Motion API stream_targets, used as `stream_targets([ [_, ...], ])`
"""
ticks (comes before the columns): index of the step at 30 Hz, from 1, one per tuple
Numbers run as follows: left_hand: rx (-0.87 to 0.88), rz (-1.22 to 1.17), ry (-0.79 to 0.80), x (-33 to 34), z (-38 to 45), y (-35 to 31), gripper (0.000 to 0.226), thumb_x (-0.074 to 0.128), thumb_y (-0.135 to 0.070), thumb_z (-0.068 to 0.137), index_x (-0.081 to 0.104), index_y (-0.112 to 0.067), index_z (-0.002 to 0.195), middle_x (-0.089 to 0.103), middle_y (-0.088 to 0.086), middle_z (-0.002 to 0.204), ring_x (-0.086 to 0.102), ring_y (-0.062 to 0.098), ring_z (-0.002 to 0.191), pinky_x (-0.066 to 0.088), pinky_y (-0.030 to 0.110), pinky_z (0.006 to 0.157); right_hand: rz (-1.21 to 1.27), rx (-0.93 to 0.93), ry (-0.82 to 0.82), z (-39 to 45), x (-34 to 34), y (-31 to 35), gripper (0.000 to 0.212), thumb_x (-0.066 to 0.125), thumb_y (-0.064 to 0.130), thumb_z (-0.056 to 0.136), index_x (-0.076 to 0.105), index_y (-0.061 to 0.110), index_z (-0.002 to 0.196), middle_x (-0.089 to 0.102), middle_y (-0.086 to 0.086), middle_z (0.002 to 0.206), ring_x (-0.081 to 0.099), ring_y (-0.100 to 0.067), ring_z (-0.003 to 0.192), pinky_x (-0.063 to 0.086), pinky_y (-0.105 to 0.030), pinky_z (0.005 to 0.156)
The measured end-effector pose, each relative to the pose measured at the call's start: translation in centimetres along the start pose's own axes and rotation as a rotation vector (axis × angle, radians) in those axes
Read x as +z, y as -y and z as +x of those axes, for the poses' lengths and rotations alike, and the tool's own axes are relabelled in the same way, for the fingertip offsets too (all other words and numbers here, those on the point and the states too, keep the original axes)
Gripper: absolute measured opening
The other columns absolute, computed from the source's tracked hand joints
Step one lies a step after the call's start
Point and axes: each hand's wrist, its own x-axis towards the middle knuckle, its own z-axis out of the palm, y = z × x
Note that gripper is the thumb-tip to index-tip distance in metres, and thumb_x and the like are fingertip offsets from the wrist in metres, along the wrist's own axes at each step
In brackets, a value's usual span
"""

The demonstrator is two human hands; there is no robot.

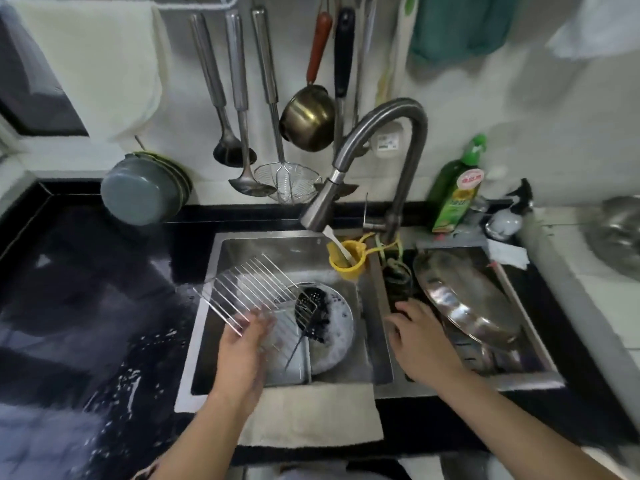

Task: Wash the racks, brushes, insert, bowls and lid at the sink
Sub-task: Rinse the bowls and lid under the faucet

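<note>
Holding the wire rack by its near edge, the left hand keeps it tilted above the left basin of the sink, its far end raised toward the left rim; this probably lets it drain into the basin and keeps both faces reachable. Motion blur hides the fingers there, so whether they pinch or wrap the wires cannot be told. The tap runs, its stream falling into a yellow cup at the far right of that basin, not onto the rack. Below the rack lie a round plate with suds and a dark perforated piece. The right hand hovers over the divider, fingers loosely spread and gripping nothing, reaching toward the right basin, where a steel lid leans tilted over other items. A cloth drapes over the near rim, probably to catch drips.
</note>
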Motion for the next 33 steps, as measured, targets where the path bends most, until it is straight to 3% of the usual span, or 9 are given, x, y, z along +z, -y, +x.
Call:
stream_targets([
  [4, -0.116, -0.009, 0.07, 1.1, -1.7, 1.5, 0.009, 0.062, -0.015, 0.102, 0.066, -0.013, 0.11, 0.076, 0.007, 0.117, 0.072, 0.036, 0.109, 0.055, 0.067, 0.091, -0.31, -0.005, 0.093, -1.5, 0.5, -3.3, 0.05, 0.083, 0.021, 0.065, 0.075, 0.015, 0.114, 0.056, -0.022, 0.139, 0.04, -0.043, 0.136, 0.04, -0.056, 0.111],
  [9, -0.187, -0.054, 0.052, 3.3, -2.6, 2.6, 0.036, 0.06, -0.02, 0.101, 0.06, -0.001, 0.131, 0.069, 0.016, 0.131, 0.074, 0.037, 0.107, 0.053, 0.068, 0.089, -0.721, -0.228, 0.178, 3.2, -1.1, -5.4, 0.053, 0.05, 0.026, 0.098, 0.044, 0.009, 0.148, 0.008, -0.025, 0.165, -0.003, -0.049, 0.15, -0.002, -0.063, 0.121],
  [12, -0.196, -0.023, 0.091, 5.3, -3.8, 3.6, 0.031, 0.064, -0.017, 0.094, 0.063, -0.001, 0.12, 0.077, 0.014, 0.115, 0.077, 0.031, 0.091, 0.057, 0.058, 0.084, -0.944, -0.327, 0.31, 6.8, -1.2, -6.1, 0.049, 0.041, 0.035, 0.104, 0.051, 0.013, 0.146, 0.007, -0.024, 0.166, -0.004, -0.05, 0.15, -0.008, -0.065, 0.119],
  [15, -0.214, -0.064, 0.163, 7.4, -5.3, 4.1, 0.041, 0.064, -0.017, 0.09, 0.06, 0.001, 0.126, 0.075, 0.013, 0.12, 0.076, 0.033, 0.093, 0.061, 0.051, 0.075, -1.075, -0.406, 0.375, 8.0, -1.9, -7.1, 0.05, 0.042, 0.038, 0.104, 0.047, 0.016, 0.149, 0.008, -0.025, 0.165, -0.003, -0.053, 0.149, -0.001, -0.07, 0.116],
  [19, -0.216, -0.082, 0.261, 9.4, -6.2, 5.7, 0.025, 0.065, -0.01, 0.091, 0.058, -0.005, 0.114, 0.067, 0.006, 0.138, 0.068, 0.042, 0.117, 0.058, 0.067, 0.082, -1.054, -0.358, 0.377, 7.4, -5.3, -9.1, 0.053, 0.052, 0.034, 0.1, 0.046, 0.015, 0.15, 0.003, -0.025, 0.164, -0.002, -0.055, 0.147, 0.015, -0.075, 0.111],
  [22, -0.209, -0.017, 0.349, 11.8, -6.6, 7.1, 0.026, 0.073, 0.005, 0.084, 0.058, -0.007, 0.101, 0.064, -0.003, 0.14, 0.068, 0.034, 0.121, 0.059, 0.065, 0.082, -0.89, -0.278, 0.358, 7.7, -8.9, -11.9, 0.047, 0.061, 0.028, 0.096, 0.057, 0.013, 0.14, 0.002, -0.019, 0.165, 0.005, -0.051, 0.147, 0.038, -0.065, 0.103],
  [25, -0.193, 0.066, 0.389, 14.8, -6.5, 8.6, 0.025, 0.06, 0.016, 0.09, 0.057, -0.006, 0.101, 0.066, -0.005, 0.134, 0.071, 0.027, 0.116, 0.06, 0.059, 0.08, -0.745, -0.263, 0.282, 8.1, -11.7, -15.0, 0.036, 0.066, 0.019, 0.091, 0.067, 0.013, 0.127, 0.009, -0.014, 0.163, 0.013, -0.046, 0.145, 0.054, -0.05, 0.087],
  [29, -0.127, 0.153, 0.407, 19.1, -6.9, 9.1, 0.037, 0.048, 0.02, 0.093, 0.056, -0.011, 0.111, 0.071, -0.006, 0.122, 0.075, 0.023, 0.103, 0.058, 0.063, 0.09, -0.648, -0.291, 0.256, 8.7, -12.7, -17.4, 0.036, 0.064, 0.019, 0.09, 0.065, 0.016, 0.125, 0.016, -0.012, 0.161, 0.019, -0.042, 0.143, 0.053, -0.052, 0.092],
  [33, -0.114, 0.133, 0.422, 22.0, -6.7, 9.9, 0.031, 0.049, 0.02, 0.096, 0.054, -0.008, 0.11, 0.051, -0.012, 0.147, 0.065, 0.026, 0.123, 0.061, 0.057, 0.084, -0.539, -0.325, 0.187, 8.4, -12.6, -17.9, 0.039, 0.065, 0.019, 0.084, 0.067, 0.018, 0.123, 0.022, -0.013, 0.158, 0.024, -0.039, 0.142, 0.05, -0.053, 0.097],
])
